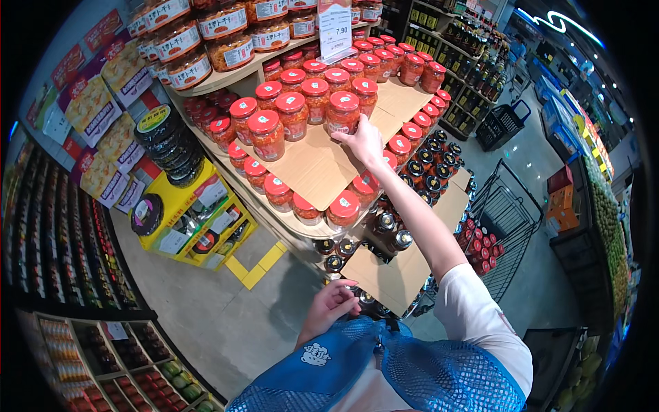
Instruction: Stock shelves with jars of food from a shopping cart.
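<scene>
My right hand (363,141) reaches out to the display stand and grips a red-lidded glass jar of chili pickle (343,113) low on its side, thumb in front. That jar stands at the front of a group of matching jars (292,116) on a cardboard sheet (314,165). More red-lidded jars (343,210) lie under the sheet and show around its edges. Close to my body, my left hand (332,306) hangs with loosely curled fingers and nothing visible in it. A lower cardboard piece (386,273) is beside it, over dark-lidded jars (346,248).
A price sign (335,31) stands behind the jars, below a shelf of plastic tubs (185,72). Left of the stand is a yellow display box (177,226). To the right are a wire shopping cart (507,226) holding red-lidded jars and a black basket (502,126).
</scene>
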Motion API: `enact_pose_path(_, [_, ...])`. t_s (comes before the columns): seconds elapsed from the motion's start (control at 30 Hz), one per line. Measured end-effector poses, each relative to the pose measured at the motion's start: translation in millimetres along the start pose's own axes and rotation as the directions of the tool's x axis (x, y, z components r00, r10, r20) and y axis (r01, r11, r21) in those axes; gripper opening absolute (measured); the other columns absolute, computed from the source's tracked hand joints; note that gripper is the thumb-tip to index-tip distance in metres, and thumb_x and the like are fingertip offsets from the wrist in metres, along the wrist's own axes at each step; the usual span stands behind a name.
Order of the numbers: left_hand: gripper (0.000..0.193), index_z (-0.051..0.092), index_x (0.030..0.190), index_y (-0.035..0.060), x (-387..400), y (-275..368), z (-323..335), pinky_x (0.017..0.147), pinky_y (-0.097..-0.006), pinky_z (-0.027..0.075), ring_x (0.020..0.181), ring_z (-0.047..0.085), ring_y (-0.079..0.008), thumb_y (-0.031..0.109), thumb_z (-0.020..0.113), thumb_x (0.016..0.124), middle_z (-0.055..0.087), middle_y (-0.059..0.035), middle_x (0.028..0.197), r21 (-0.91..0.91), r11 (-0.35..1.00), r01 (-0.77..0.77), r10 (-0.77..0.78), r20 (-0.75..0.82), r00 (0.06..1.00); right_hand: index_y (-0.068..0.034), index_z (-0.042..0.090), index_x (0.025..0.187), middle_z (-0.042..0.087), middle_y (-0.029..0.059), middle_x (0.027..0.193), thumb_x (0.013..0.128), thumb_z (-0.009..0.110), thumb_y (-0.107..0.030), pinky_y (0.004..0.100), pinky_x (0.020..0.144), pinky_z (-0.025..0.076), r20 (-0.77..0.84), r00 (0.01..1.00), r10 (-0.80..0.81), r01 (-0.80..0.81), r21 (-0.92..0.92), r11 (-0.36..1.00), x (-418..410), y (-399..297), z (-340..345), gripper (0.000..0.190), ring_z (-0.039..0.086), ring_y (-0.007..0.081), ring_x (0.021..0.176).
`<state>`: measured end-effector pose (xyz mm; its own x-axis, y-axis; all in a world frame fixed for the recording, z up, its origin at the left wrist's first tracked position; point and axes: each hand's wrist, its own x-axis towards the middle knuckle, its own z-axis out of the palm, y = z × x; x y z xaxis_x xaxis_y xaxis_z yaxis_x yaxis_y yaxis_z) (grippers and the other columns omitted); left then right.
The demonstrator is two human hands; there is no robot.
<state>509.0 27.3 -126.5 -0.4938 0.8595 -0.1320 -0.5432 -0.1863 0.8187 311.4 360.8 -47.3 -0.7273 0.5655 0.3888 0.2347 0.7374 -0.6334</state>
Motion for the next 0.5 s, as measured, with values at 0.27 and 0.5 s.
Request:
enact_pose_path(0.27, [0.041,0.052,0.137,-0.0015,-12.7,6.4,-0.6,0.081,-0.03,0.059,0.09,0.068,-0.0172,-0.002,0.064,0.097,0.063,-0.0074,0.098,0.053,0.999,0.01,-0.009,-0.021,1.0,0.003,0.056,0.116,0.071,0.0258,0.104,0.072,0.09,-0.041,0.0475,0.087,0.055,-0.077,0.997,-0.029,0.029,-0.002,1.0,-4.2,-1.3,4.5,0.072,0.069,0.0404,0.103])
enact_pose_path(0.5, [0.042,0.051,0.138,-0.0028,-6.2,-0.7,9.3,0.081,-0.0304,0.059,0.09,0.068,-0.0173,-0.002,0.064,0.097,0.062,-0.0079,0.097,0.064,0.995,0.07,-0.07,-0.006,0.998,0.007,0.046,0.139,0.068,0.0307,0.114,0.077,0.086,-0.049,0.0462,0.093,0.054,0.033,0.998,0.059,-0.057,-0.08,0.995,-37.0,-10.1,-21.7,0.092,0.067,0.041,0.109])
